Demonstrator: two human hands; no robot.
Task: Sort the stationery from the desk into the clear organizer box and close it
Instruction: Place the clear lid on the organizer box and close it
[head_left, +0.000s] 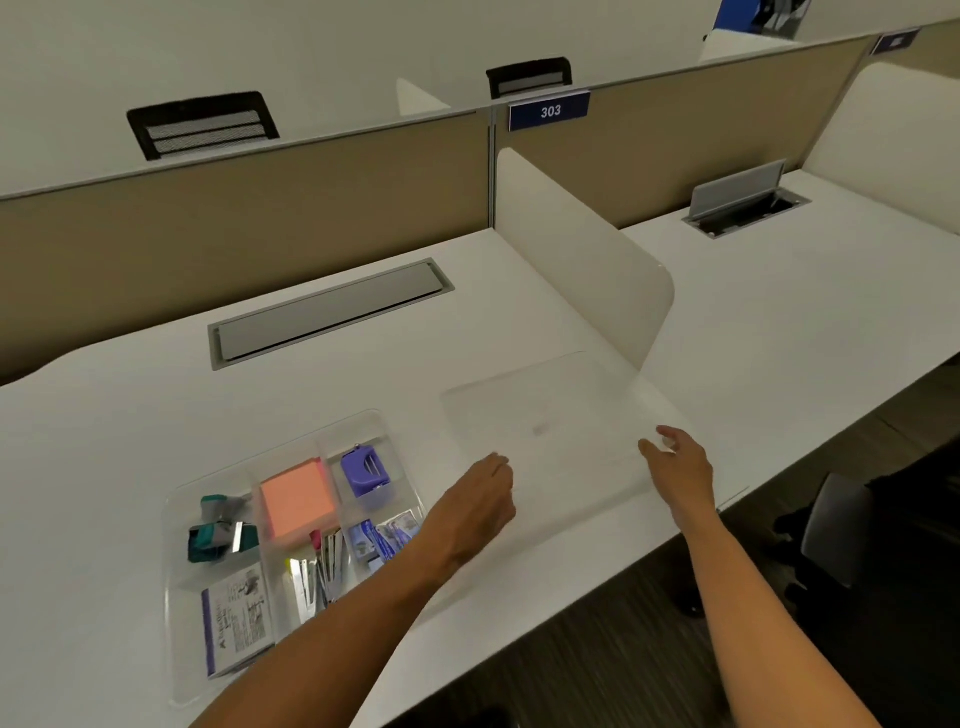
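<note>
Clear lid (545, 415) flat beside organizer box (291, 519); both hands' fingers (660, 441) at lid edges, grip unclear.

White study desks with dividers and chairs behind.
A closed grey cable hatch (331, 313) sits in the desk (130, 426); the neighbouring hatch (744, 200) stands open. A blue sign (549, 110) reads 303. 2 black chair backs (202, 124) show behind the tan partition (234, 218).

White desk (156, 415) filling the lower left of the frame, grey cable hatch (330, 312) lying shut mid-frame, tan partition (234, 208) running across the top, blue 303 sign (549, 110) showing upper centre, white divider (587, 270) standing at centre, dark carpet (597, 660) showing lower right.
</note>
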